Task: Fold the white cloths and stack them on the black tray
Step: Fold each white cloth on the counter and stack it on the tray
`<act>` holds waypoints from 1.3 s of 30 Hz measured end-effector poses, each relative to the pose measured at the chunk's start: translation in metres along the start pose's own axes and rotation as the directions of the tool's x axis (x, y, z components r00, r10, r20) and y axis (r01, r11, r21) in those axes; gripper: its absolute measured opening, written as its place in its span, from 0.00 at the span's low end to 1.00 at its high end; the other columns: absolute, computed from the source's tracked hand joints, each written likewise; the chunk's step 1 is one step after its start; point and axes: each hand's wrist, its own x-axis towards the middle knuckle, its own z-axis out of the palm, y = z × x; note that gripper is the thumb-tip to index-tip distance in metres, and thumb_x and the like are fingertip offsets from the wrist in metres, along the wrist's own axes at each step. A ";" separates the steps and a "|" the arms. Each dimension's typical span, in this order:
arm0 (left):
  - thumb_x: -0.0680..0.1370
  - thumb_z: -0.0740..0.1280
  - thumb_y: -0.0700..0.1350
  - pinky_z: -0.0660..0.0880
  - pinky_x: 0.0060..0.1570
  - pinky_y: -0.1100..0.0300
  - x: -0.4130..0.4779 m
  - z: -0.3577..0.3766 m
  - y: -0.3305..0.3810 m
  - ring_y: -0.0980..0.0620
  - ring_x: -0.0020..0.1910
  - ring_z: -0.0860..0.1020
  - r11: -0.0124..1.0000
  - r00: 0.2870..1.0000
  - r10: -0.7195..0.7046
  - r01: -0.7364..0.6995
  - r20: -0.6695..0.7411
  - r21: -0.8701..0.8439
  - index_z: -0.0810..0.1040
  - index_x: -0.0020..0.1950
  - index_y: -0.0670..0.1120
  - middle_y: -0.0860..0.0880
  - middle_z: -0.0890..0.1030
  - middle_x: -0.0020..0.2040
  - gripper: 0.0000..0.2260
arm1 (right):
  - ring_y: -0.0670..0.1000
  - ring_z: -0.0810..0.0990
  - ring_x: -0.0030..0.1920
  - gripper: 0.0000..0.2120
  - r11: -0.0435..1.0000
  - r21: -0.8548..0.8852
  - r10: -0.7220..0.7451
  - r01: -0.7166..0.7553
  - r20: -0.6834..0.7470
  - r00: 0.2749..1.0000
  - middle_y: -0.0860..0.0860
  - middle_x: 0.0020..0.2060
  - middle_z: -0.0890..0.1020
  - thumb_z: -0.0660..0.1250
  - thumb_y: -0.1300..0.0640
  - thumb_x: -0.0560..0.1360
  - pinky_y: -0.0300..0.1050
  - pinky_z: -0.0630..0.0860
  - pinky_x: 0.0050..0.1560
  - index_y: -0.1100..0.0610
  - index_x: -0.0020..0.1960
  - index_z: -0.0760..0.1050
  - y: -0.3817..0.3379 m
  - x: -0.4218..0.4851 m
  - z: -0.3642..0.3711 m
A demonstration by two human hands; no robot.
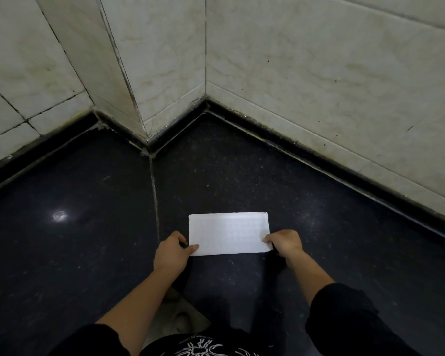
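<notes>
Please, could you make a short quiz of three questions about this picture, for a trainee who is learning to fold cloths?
1. True or false: the white cloth lies crumpled in a heap on the dark surface.
2. Where do the left hand and the right hand grip the white cloth? A) at its far corners B) at its near corners C) at its middle
3. Is a black tray in view?

Key: 1 false, it lies flat as a neat rectangle; 2 B; 3 no.
</notes>
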 end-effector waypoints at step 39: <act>0.73 0.73 0.37 0.82 0.37 0.56 0.007 -0.004 -0.005 0.47 0.35 0.83 0.869 0.981 -0.150 0.191 0.125 -0.456 0.78 0.45 0.42 0.40 0.83 0.39 0.06 | 0.48 0.78 0.33 0.09 0.875 -0.231 -0.331 0.426 0.355 0.874 0.52 0.32 0.79 0.70 0.62 0.72 0.41 0.77 0.39 0.58 0.34 0.75 -0.062 -0.048 0.087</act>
